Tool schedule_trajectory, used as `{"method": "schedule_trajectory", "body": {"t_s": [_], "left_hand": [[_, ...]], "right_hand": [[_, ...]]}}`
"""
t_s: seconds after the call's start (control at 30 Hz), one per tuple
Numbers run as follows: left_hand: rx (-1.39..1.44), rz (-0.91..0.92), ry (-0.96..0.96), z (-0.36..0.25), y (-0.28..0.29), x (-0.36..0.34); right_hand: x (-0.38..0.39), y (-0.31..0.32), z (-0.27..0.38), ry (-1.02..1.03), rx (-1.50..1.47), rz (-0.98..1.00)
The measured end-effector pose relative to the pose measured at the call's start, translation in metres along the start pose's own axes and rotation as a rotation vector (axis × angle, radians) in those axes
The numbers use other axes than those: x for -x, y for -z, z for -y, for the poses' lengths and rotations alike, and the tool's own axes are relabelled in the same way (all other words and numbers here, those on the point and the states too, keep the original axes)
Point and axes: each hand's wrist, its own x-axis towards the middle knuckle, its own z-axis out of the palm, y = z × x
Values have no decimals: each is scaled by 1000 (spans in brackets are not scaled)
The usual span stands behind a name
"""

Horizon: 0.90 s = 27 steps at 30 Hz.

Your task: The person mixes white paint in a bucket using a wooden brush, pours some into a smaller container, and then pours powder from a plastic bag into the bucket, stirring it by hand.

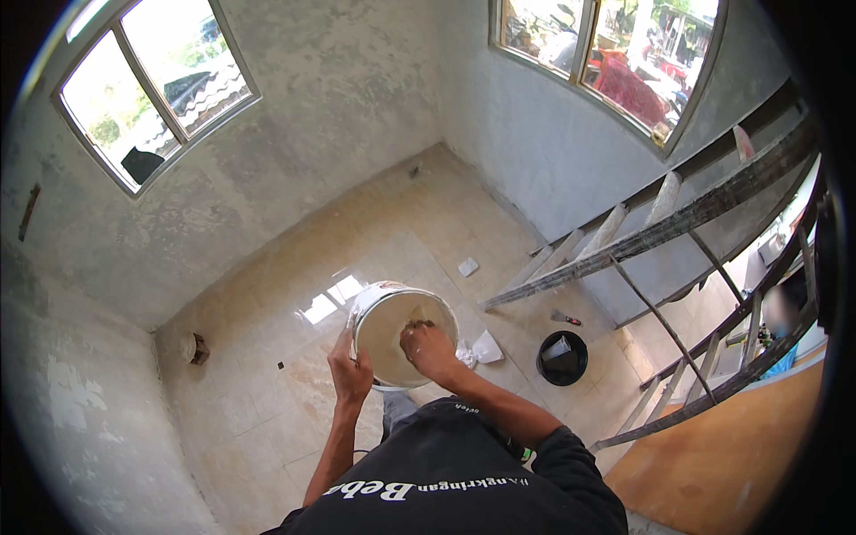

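Note:
A white bucket (382, 323) is tilted in front of me, its mouth turned up toward me and its inside coated pale cream. My left hand (350, 368) grips its left rim, thumb at the edge and fingers around the outer wall. Inside the mouth is my right hand (430, 350), its fingers curled closed near the inner wall. Something small and brownish shows at those fingertips, but I cannot make out what it is. Just right of the bucket, a crumpled white plastic bag (486, 349) lies on the floor.
A wooden ladder (615, 256) leans on the right. Near its foot are a black basin (578, 367) with a container inside, a scraper (565, 317) and a white piece (468, 267). A short round block (194, 349) stands by the left wall. An orange-brown board (713, 446) is lower right.

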Motion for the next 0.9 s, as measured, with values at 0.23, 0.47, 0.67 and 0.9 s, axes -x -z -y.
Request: {"method": "schedule_trajectory", "body": {"t_s": [0.23, 0.47, 0.67, 0.9], "left_hand": [[-6, -11, -5, 2, 0, 2], [38, 10, 45, 6, -1, 0], [19, 18, 99, 3, -2, 2], [31, 40, 78, -2, -7, -1]], "right_hand": [[2, -17, 3, 53, -207, 47], [-11, -15, 2, -125, -771, 29], [-19, 0, -4, 8, -128, -266], [3, -21, -17, 182, 122, -36]]}}
